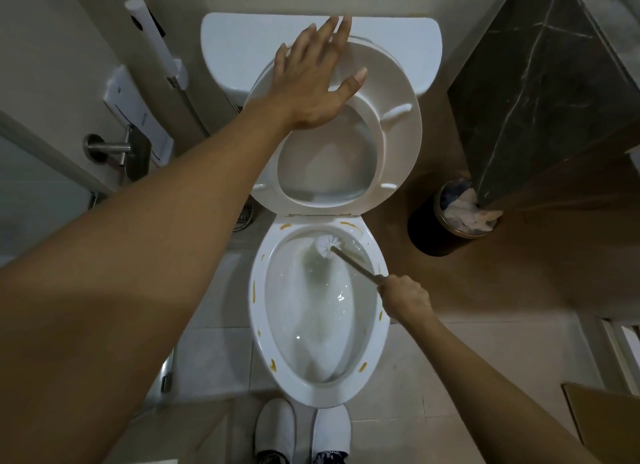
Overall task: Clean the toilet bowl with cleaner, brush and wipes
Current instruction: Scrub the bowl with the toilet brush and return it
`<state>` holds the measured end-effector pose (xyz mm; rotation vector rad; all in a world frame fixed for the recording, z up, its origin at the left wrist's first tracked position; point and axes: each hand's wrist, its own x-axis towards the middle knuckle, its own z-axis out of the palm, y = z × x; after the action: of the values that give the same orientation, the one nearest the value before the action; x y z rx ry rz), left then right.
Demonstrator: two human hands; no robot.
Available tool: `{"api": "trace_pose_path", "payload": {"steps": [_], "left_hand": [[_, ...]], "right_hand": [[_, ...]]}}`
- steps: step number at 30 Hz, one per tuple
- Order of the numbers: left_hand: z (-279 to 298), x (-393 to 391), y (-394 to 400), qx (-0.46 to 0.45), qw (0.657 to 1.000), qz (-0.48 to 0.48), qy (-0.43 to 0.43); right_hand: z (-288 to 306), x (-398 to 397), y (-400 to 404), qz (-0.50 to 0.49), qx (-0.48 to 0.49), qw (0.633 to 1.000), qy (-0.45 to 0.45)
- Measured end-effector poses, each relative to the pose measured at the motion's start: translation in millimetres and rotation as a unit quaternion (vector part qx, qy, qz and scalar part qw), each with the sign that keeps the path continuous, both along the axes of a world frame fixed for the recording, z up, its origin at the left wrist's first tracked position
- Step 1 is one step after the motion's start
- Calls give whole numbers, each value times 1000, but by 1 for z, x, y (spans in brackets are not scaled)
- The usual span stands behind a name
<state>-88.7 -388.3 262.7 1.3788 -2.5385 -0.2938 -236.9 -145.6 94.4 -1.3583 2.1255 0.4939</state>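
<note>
Scrubbing stage at the toilet bowl point(375, 328): I stand over it, my right hand point(403, 299) wrapped tight round the handle of the brush point(349, 261), whose white bristle head sits against the upper back wall of the bowl, just under the rim. My left hand point(315, 79) is spread flat, fingers straight, resting on the raised seat point(398, 131) to keep it up against the tank point(242, 48); it grips nothing. Yellow-brown smears dot the rim all the way round, so by my reckoning the brushing is under way and the rim is not yet done. The next move, as I judge it, calls for sweeping the head around under the rim and over those marks, seat held steady. No cleaner bottle or wipes show. A bin point(426, 228) of crumpled paper stands to the right.
</note>
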Motion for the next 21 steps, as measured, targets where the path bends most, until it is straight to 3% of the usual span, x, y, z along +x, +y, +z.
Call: {"api": "trace_pose_path", "payload": {"steps": [3,6,9,14,21], "left_hand": [[1,-1,0,2,1000,0,3],[1,-1,0,4,1000,-1,4],[2,-1,0,9,1000,-2,3],[0,-1,1,0,1000,-1,-1],[-2,-1,-3,-7,1000,1,-6]], "right_hand": [[-2,10,3,12,-12,1000,-13],[-20,26,6,0,-20,996,-90],[-44,16,26,-111,-31,972,-206],[-54,-7,42,-221,-54,947,-227],[-57,31,42,-175,-45,941,-285]]}}
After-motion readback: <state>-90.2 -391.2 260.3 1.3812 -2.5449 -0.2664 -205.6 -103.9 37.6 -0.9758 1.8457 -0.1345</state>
